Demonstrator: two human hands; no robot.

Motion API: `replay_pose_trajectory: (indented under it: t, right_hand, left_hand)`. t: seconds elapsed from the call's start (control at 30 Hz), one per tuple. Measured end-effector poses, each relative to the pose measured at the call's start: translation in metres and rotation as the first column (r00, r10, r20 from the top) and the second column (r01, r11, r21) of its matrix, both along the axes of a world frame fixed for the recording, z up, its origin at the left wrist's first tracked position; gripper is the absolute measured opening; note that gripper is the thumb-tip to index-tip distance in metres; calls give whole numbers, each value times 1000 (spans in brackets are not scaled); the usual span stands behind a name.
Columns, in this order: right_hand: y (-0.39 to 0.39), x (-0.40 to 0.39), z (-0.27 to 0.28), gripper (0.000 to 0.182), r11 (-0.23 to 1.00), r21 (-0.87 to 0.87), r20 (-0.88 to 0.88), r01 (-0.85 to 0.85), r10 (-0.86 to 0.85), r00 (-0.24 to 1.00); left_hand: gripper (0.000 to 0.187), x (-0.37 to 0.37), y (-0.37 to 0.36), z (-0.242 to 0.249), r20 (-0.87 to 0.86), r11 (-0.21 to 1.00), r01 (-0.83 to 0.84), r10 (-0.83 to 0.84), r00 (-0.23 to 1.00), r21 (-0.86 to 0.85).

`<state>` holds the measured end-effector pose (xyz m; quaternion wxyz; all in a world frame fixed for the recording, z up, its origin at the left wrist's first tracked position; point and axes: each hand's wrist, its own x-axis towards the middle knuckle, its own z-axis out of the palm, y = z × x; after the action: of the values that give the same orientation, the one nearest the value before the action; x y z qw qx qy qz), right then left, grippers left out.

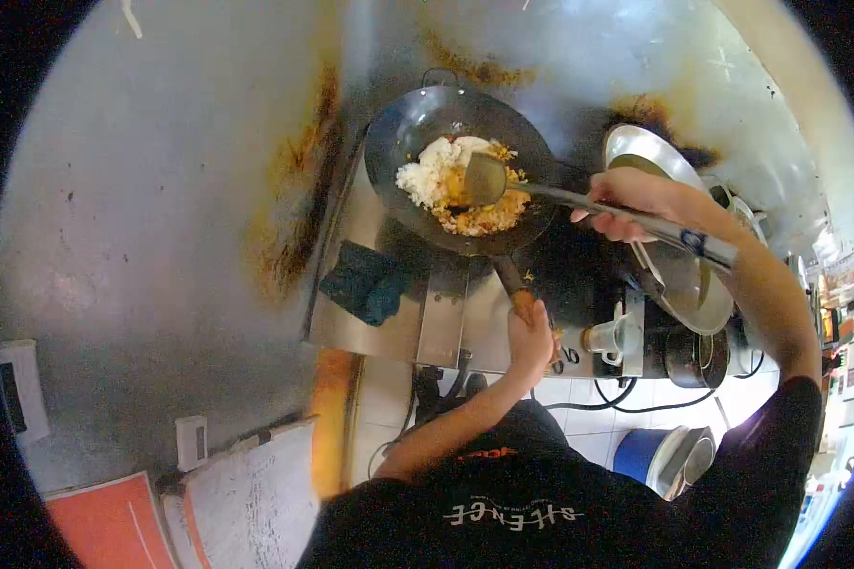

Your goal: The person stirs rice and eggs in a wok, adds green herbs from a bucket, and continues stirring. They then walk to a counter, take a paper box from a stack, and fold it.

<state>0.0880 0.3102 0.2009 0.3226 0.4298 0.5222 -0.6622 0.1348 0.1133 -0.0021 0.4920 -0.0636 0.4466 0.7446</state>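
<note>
A dark wok [399, 142] sits on the stove, its handle pointing toward me. White rice [430, 178] lies in it on the left, with browned, yellowish rice [489, 220] at the right and bottom. My left hand [533, 339] is wrapped round the end of the wok handle [513, 280]. In my right hand [636, 201] is the long shaft of a metal spatula [485, 180], whose blade rests in the food near the wok's middle and hides what lies beneath it.
A dark cloth [366, 284] lies on the steel counter [389, 339] left of the handle. To the right are large pans [643, 144], a clear jug [614, 338] and a dark pot [696, 358]. Stained metal walls [190, 190] stand behind and at the left.
</note>
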Motion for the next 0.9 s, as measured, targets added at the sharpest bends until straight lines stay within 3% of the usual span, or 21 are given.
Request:
replay_pose_trajectory:
  t: [0.07, 0.1, 0.13, 0.17, 0.23, 0.3, 0.4, 0.43, 0.47, 0.53, 0.57, 0.6, 0.7, 0.73, 0.8, 0.83, 0.87, 0.9]
  right_hand:
    - [19, -14, -36, 20, 998, -12, 86, -61, 62, 994]
    - [3, -18, -27, 19, 873, 332, 102, -357, 343, 934]
    - [-25, -23, -18, 19, 553, 607, 221, -571, 573, 789]
    - [-39, -31, -12, 18, 106, 758, 406, -644, 697, 592]
    - [-31, -50, 19, 20, -163, 545, 540, -822, 819, 195]
    - [-63, -54, 73, 21, 187, 449, 520, -874, 740, 426]
    - [-59, -75, 56, 22, 218, 182, 470, -959, 837, 280]
    - [-55, -71, 41, 22, 119, 451, 189, -885, 956, 224]
    - [-44, -69, 15, 21, 89, 689, -69, -720, 996, 57]
    - [-42, -72, 7, 21, 111, 763, -110, -637, 993, 41]
    - [-48, -86, 12, 20, 124, 655, 92, -745, 966, 242]
    - [-52, -98, 16, 20, 182, 521, 317, -834, 866, 388]
    - [-73, -75, 34, 15, 269, 393, 244, -879, 892, 382]
    - [-65, -69, 4, 16, 349, 510, 199, -786, 841, 502]
    - [-41, -67, -71, 19, 443, 727, 74, -525, 709, 701]
    - [-26, -66, -63, 19, 746, 526, -101, -409, 532, 841]
    - [-2, -67, -48, 19, 939, 246, -203, -240, 292, 935]
    - [6, -66, -31, 20, 997, -63, -216, -40, 26, 976]
  left_hand:
    - [23, 5, 10, 1, 21, 1000, 17, -17, 1000, 24]
    - [24, 4, 7, 4, -16, 999, 22, -22, 1000, 44]
    - [25, 2, -1, 7, -46, 998, 21, -18, 999, 62]
    - [26, -6, -9, 8, -82, 997, 14, -8, 997, 78]
    - [26, -38, -34, 3, -42, 991, 131, -132, 990, -28]
    - [28, -53, -57, -6, 3, 977, 201, -202, 979, -74]
    - [33, -63, -53, -9, -28, 980, 189, -191, 981, -69]
    - [32, -52, -47, -6, -64, 983, 178, -180, 981, -48]
    - [31, -39, -36, 1, -95, 986, 163, -164, 982, -24]
    - [28, -6, -12, 21, -90, 996, 82, -85, 992, -40]
    - [25, -1, -6, 25, -74, 997, 21, -27, 997, -73]
    - [23, 0, -5, 9, -98, 996, -67, 72, 993, 52]
    - [27, -19, -18, 11, -90, 988, 136, -142, 986, -75]
    - [26, -6, -6, 17, -161, 991, 30, -51, 986, -131]
    - [27, 10, 11, 2, -82, 996, 64, -70, 994, -69]
    - [27, 9, 13, 2, -35, 997, 72, -73, 997, -36]
    - [24, 4, 9, 0, -61, 997, 79, -80, 995, -16]
    - [22, -8, -8, 6, -83, 997, 79, -78, 993, 8]
